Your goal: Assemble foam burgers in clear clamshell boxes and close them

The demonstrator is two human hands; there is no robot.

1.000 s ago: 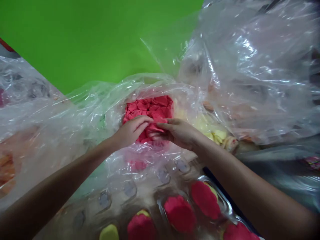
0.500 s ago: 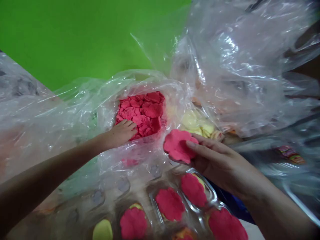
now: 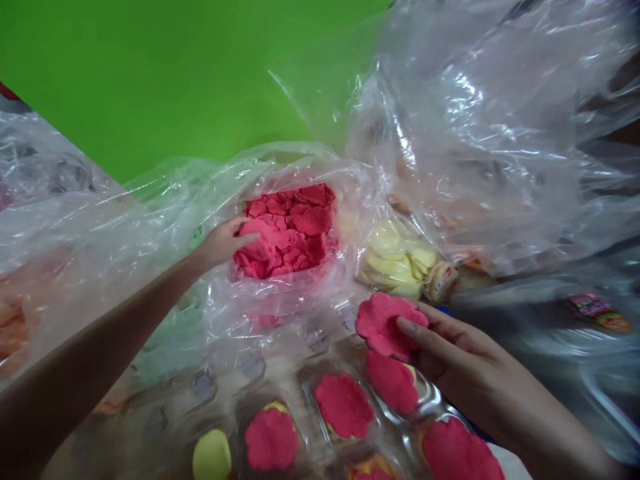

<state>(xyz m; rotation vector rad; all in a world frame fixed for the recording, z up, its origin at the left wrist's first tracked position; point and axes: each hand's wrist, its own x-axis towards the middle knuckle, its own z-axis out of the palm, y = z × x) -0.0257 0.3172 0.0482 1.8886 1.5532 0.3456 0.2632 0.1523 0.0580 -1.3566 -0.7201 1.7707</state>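
My right hand (image 3: 450,353) pinches a flat pink flower-shaped cracker (image 3: 385,325) between thumb and fingers, just above the far end of a clear plastic tray (image 3: 430,393). The tray's cups hold pink crackers (image 3: 343,405) and a yellow one (image 3: 212,455). My left hand (image 3: 223,241) reaches into an open clear bag (image 3: 280,167) and its fingers curl round a cracker at the left edge of the pink cracker pile (image 3: 295,227).
A heap of pale yellow crackers (image 3: 397,257) lies in plastic right of the pink pile. Large crumpled clear bags (image 3: 500,133) rise at the right and left. A green wall (image 3: 150,73) stands behind. A small colourful wrapper (image 3: 595,312) shows at far right.
My right hand has carried the pink cracker down and toward me, close over the tray. My left hand shifted up the pile's left edge and closed on a cracker.
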